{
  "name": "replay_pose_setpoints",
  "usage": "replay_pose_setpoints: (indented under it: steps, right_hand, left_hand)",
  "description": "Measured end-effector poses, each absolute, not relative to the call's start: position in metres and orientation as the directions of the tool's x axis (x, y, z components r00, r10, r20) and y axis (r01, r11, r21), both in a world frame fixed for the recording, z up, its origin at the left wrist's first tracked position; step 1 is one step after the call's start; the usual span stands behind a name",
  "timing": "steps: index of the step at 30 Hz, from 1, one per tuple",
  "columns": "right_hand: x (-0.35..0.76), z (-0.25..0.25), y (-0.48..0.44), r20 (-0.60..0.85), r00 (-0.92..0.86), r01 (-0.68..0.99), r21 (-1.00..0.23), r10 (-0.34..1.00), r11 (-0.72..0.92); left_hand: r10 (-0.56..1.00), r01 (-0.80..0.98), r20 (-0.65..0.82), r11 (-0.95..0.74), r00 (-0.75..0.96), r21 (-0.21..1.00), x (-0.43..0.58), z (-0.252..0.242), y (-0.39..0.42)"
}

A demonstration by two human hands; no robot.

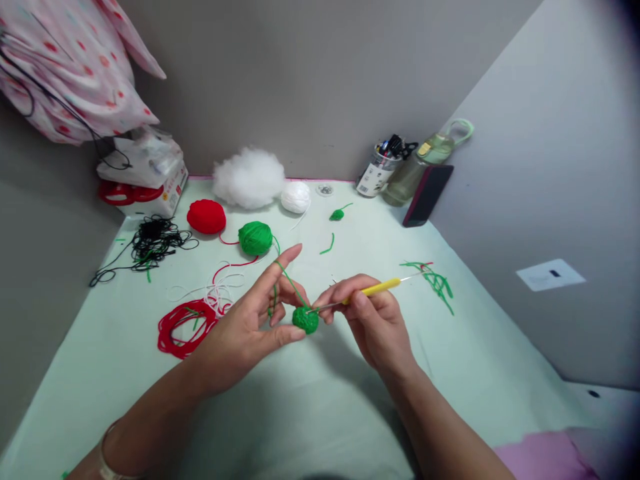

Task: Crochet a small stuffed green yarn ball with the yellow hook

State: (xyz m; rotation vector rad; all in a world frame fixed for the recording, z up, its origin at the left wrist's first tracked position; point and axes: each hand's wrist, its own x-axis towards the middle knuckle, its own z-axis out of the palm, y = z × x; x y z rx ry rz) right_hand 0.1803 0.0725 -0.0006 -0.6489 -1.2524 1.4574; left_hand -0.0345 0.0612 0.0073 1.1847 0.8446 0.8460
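Observation:
Between thumb and fingers, my left hand (255, 317) pinches a small round green crochet piece (305, 321). A strand of green yarn (290, 279) runs over its raised index finger, down to the piece, and back to the green yarn ball (255, 238). My right hand (375, 320) is closed around a crochet hook (379, 288) with a yellow handle. The hook's metal tip meets the top of the green piece; whether it is inside a stitch is too small to tell. Some right fingertips are close beside the piece.
Behind my hands are a red yarn ball (207, 217), a white yarn ball (296, 197) and fluffy stuffing (249, 177). Left lie tangled black yarn (157, 241) and looped red yarn (167, 327). Green scraps (436, 283), a phone (428, 196), a bottle (404, 180) and a pen holder (376, 175) are right.

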Motion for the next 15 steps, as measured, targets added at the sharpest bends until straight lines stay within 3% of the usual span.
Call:
replay_pose_setpoints:
  steps: [9, 15]
  right_hand:
    - [0.19, 0.002, 0.072, 0.295, -0.34, -0.279, -0.939, 0.893, 0.204]
    - [0.195, 0.008, 0.071, 0.343, -0.372, -0.185, -0.938, 0.862, 0.293]
  left_hand:
    - [0.872, -0.163, -0.128, 0.229, 0.472, 0.96, -0.033, 0.01, 0.057]
    - [0.886, -0.073, -0.161, 0.212, 0.434, 0.974, -0.031, 0.01, 0.055]
